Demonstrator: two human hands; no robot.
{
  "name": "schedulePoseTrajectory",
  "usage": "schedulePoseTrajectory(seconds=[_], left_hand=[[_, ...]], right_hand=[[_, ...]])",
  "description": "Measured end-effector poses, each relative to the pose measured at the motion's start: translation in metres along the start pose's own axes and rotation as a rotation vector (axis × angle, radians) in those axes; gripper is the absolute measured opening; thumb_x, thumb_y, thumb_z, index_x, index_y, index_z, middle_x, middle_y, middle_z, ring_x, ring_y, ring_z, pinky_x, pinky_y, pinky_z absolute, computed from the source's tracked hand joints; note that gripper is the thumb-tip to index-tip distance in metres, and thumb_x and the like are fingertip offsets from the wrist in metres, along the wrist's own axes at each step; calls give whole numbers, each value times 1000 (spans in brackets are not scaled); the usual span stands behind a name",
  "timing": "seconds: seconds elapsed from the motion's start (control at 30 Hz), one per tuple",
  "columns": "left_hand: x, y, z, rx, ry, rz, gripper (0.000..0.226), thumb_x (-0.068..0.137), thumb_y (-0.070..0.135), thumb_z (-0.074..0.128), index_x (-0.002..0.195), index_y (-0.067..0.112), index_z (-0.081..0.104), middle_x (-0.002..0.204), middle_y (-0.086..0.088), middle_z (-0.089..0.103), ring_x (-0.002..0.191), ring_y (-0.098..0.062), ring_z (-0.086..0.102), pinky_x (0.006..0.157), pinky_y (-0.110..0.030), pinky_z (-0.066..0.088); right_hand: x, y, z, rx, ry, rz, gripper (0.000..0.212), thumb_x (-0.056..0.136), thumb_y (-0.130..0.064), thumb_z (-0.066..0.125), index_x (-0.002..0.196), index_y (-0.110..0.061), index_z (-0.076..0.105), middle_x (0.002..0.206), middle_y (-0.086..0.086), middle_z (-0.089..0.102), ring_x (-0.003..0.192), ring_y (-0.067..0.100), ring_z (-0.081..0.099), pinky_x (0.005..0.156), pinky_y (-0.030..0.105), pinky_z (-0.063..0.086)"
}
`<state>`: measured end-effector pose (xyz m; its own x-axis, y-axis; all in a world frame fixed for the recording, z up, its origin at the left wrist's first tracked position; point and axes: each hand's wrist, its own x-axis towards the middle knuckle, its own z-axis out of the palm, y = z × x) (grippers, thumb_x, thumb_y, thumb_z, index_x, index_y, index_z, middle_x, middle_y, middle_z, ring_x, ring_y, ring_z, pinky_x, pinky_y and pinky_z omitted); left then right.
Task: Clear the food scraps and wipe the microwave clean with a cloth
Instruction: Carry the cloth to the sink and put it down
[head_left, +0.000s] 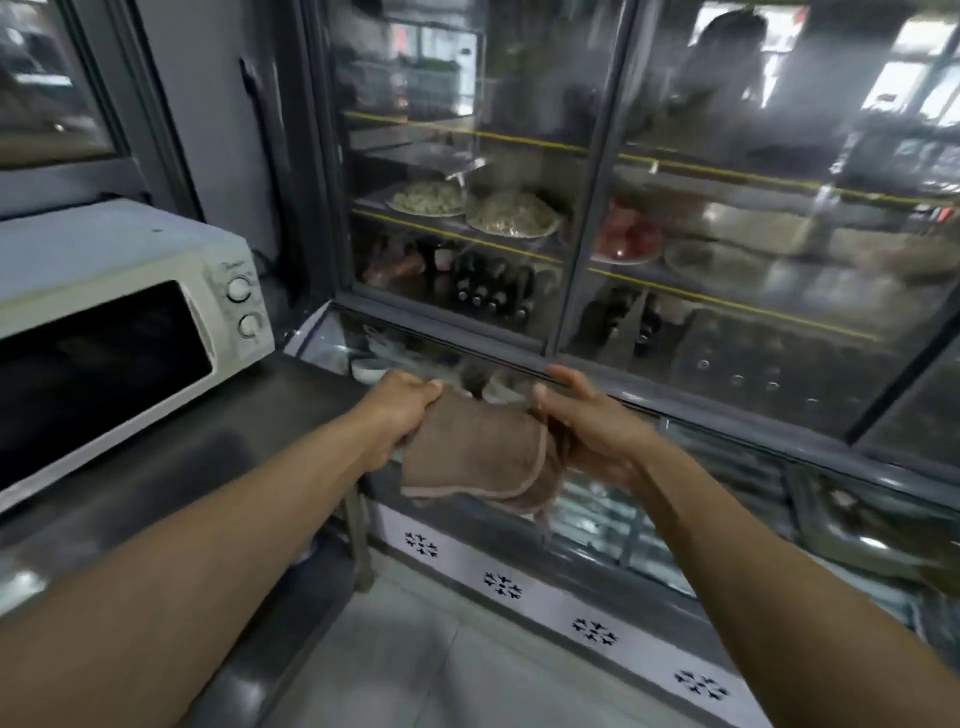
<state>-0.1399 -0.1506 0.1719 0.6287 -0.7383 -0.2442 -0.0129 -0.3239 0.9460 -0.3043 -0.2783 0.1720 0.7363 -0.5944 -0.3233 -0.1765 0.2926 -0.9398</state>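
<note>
1. Holding: the left hand (400, 410) grips the top left edge of the brown cloth (478, 452), its fingers (431, 387) curled over the hem. The right hand (592, 431) pinches the opposite edge between thumb and curled fingers. The cloth hangs folded between the two hands, in the air.

2. Position: the cloth is to the right of the microwave (119, 322) and well apart from it, past the end of the dark worktop (197, 457) on which the microwave stands, and in front of the glass-fronted display cabinet (571, 208).

3. Microwave: the door is closed and its window is dark. Its interior cannot be seen, so the presence of scraps cannot be confirmed. Two knobs sit on the right-hand panel.

4. Risk: in the inspector's judgement, a loose pinch at either edge could let the cloth drop to the tiled floor (415, 649) right of the microwave, soiling it before use.

5. Risk: wiping before loose scraps are removed would likely smear them across the cavity.

6. Risk: the trailing lower fold may catch on the worktop edge when carried towards the microwave.

7. Containers: in the cabinet right of the microwave, plates (511, 215) hold pale food, another something red. Dark bottles (488, 291) stand below. Fogged glass blurs the rest.
</note>
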Motion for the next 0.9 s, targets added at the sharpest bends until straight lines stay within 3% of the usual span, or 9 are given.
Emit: schedulePoseTrajectory(seconds=[0.13, 0.23, 0.33, 0.4, 0.47, 0.57, 0.63, 0.77, 0.9], left_hand=[[-5, -2, 15, -258, 23, -110, 50, 83, -1, 65, 124, 15, 43, 113, -10, 55, 91, -22, 61, 70, -31, 55], [-6, -9, 17, -76, 9, -90, 64, 72, -15, 68, 124, 18, 51, 129, -13, 50, 109, -28, 58, 89, -40, 53], [-2, -20, 16, 146, 96, -77, 58, 67, -15, 70, 115, 15, 63, 120, -9, 60, 107, -21, 58, 94, -33, 49], [3, -29, 14, 324, 184, -69, 48, 67, -6, 75, 109, 15, 68, 105, -3, 65, 95, -15, 59, 84, -21, 48], [11, -40, 10, 464, 252, -76, 32, 70, 4, 77, 100, 15, 72, 90, 0, 67, 82, -10, 59, 67, -13, 45], [29, -58, 0, 417, 294, -151, 7, 77, 11, 73, 81, 6, 70, 79, -11, 67, 73, -18, 59, 67, -27, 46], [43, -74, -8, 315, 285, -201, 15, 82, 13, 69, 71, 6, 63, 70, -10, 61, 68, -19, 55, 67, -28, 43], [70, -108, -15, 115, 286, -298, 11, 91, 16, 60, 89, 6, 63, 84, -6, 64, 75, -13, 56, 57, -10, 44], [95, -142, -17, 7, 338, -405, 24, 94, 20, 54, 105, -1, 59, 91, -20, 59, 69, -18, 54, 59, -26, 46]], right_hand=[[23, 1, -26, -151, -188, -61, 45, 77, 5, 69, 110, -25, 60, 130, 15, 48, 101, 27, 61, 75, 30, 53], [42, 8, -26, -452, -191, -160, 52, 64, 11, 77, 106, -17, 65, 130, 10, 53, 110, 23, 57, 84, 28, 53], [66, 18, -19, -742, -161, -270, 57, 60, 7, 81, 113, -7, 64, 118, 7, 59, 109, 19, 56, 95, 24, 44], [81, 24, -12, -880, -177, -318, 43, 64, -1, 81, 105, -7, 69, 97, 2, 62, 90, 13, 58, 73, 8, 40], [99, 32, -6, -952, -198, -344, 11, 71, -7, 77, 77, -7, 68, 68, -4, 55, 63, 7, 51, 53, 6, 36], [129, 44, 1, -908, -225, -302, 38, 75, -8, 74, 50, -18, 48, 54, -7, 44, 51, 2, 42, 46, 8, 34], [149, 49, 3, -766, -261, -168, 25, 79, -8, 72, 61, -20, 59, 64, -5, 59, 62, 5, 56, 57, 7, 40], [192, 66, 13, -686, -271, -55, 5, 84, -8, 67, 83, -8, 62, 91, 12, 66, 87, 24, 61, 84, 34, 49], [228, 89, 28, -702, -220, -19, 23, 87, -19, 65, 102, -3, 58, 103, 16, 66, 94, 29, 63, 86, 43, 53]])
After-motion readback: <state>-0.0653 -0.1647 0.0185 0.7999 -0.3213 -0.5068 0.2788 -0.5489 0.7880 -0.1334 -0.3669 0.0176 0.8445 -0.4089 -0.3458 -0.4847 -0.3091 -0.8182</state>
